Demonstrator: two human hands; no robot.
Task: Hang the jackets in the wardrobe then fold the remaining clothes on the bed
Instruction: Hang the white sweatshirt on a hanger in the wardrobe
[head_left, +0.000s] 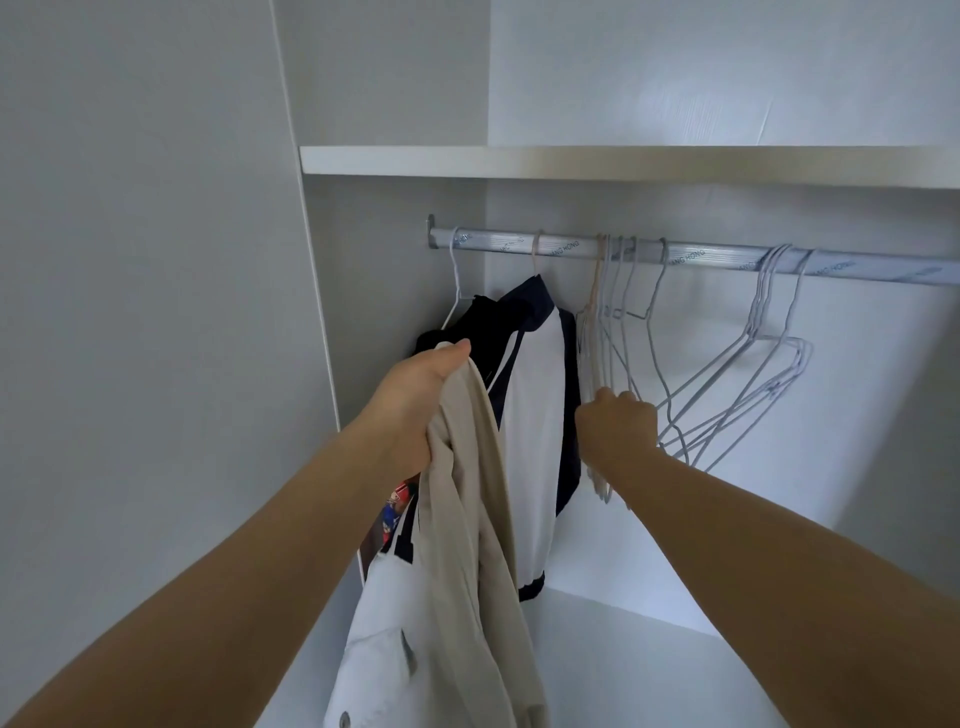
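well, from the head view i have both arms up inside the wardrobe (384, 234). my left hand (415, 395) grips the beige jacket (467, 519) by a bunched fold, fingers curled tight. the cloth hangs down from it in front of a navy and white jacket (535, 415) that hangs on the rail (519, 244). my right hand (618, 423) is curled round the lower part of a bunch of wire hangers (605, 332) just right of that jacket. more bare hangers (754, 327) hang farther right on the rail, under the shelf (571, 161).
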